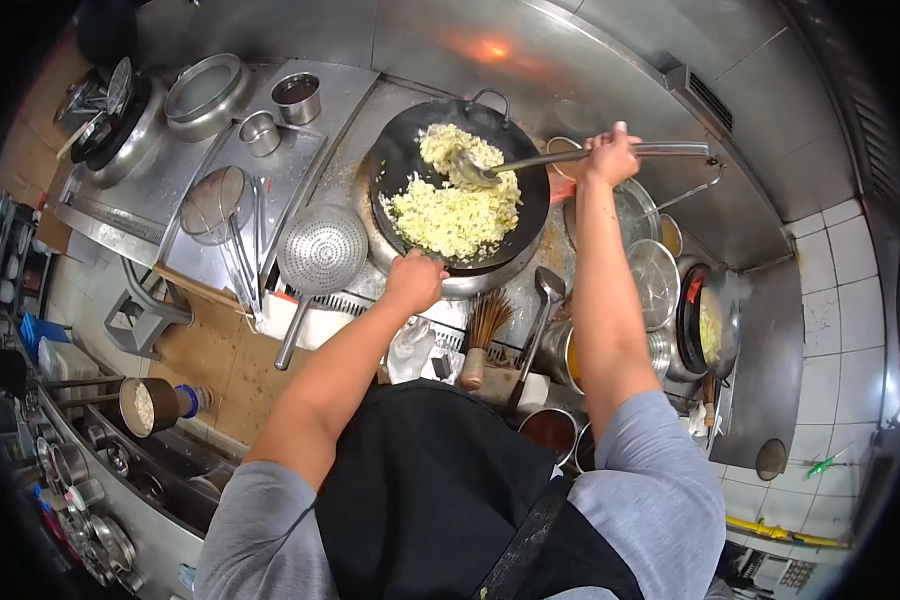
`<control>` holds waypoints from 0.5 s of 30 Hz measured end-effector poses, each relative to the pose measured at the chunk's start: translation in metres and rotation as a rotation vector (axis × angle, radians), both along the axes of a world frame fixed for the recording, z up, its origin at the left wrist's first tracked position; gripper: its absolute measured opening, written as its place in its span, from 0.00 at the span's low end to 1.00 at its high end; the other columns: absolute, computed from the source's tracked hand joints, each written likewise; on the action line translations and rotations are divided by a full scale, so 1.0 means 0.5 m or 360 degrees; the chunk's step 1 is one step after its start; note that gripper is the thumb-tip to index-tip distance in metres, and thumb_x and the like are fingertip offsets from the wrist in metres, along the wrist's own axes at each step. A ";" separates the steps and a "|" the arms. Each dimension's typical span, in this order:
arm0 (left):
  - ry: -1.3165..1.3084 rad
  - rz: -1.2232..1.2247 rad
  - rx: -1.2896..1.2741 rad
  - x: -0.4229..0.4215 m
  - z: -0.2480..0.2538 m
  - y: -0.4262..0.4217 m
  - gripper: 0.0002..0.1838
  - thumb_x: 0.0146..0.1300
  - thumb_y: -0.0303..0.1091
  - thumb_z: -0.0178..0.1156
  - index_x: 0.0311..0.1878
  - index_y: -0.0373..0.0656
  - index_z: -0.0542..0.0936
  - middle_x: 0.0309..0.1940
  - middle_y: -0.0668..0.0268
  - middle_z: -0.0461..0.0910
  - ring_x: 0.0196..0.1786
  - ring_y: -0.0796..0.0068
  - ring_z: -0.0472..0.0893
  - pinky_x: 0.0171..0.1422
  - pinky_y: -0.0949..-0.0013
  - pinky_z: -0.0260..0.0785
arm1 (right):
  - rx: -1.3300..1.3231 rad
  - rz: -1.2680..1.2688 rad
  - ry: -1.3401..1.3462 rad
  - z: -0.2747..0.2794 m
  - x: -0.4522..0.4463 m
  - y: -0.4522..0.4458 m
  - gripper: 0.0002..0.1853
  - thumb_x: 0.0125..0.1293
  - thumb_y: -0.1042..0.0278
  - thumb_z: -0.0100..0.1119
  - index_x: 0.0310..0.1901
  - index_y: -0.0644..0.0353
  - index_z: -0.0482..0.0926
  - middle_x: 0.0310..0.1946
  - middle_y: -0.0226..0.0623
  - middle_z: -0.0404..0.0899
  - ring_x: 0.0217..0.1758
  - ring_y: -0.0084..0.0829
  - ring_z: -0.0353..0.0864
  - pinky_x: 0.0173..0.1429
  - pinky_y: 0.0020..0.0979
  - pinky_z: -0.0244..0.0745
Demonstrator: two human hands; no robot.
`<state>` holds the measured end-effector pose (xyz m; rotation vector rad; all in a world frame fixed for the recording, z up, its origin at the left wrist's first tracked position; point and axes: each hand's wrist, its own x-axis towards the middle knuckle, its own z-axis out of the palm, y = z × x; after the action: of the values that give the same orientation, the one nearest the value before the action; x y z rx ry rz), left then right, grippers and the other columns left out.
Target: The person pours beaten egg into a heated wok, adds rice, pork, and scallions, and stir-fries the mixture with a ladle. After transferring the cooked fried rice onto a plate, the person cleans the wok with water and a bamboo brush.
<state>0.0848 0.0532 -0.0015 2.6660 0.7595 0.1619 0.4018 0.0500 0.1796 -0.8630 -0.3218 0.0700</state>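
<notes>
Head view: wok (536,195) holds yellowish food (450,218), ladle (540,160) reaching in.

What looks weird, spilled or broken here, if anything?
Nothing really stands out. The chopped-looking food sits in the wok, and the right hand grips the ladle. The orange glow on the metal wall may look strange, but it's probably only a reflection.

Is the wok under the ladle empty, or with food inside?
Not empty: pale yellow food lies in the wok, leaving dark wall visible.
</notes>
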 end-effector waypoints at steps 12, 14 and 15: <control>0.0138 0.0011 -0.0167 0.000 0.011 0.009 0.17 0.73 0.45 0.54 0.42 0.43 0.85 0.42 0.58 0.86 0.56 0.55 0.79 0.58 0.48 0.72 | -0.0847 0.0806 -0.1065 0.060 -0.329 -0.018 0.18 0.65 0.68 0.68 0.23 0.57 0.68 0.18 0.23 0.67 0.24 0.18 0.64 0.30 0.30 0.63; 0.0106 0.0018 -0.0161 -0.002 -0.006 -0.001 0.17 0.73 0.46 0.54 0.41 0.43 0.85 0.42 0.58 0.86 0.56 0.55 0.79 0.58 0.49 0.72 | -0.0843 0.0769 -0.1072 -0.012 -0.222 -0.026 0.19 0.65 0.69 0.68 0.22 0.54 0.67 0.19 0.22 0.69 0.23 0.18 0.67 0.28 0.29 0.64; 0.0064 0.0044 -0.0129 0.007 -0.009 0.008 0.17 0.73 0.46 0.54 0.41 0.44 0.85 0.43 0.58 0.86 0.56 0.55 0.79 0.57 0.49 0.72 | -0.0916 0.0729 -0.0844 -0.014 -0.128 -0.007 0.20 0.66 0.69 0.69 0.22 0.52 0.66 0.18 0.22 0.69 0.21 0.19 0.69 0.26 0.28 0.65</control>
<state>0.0882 0.0574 -0.0058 2.5902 0.7982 0.0833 0.3377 0.0464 0.1727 -1.3619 -1.0292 0.3763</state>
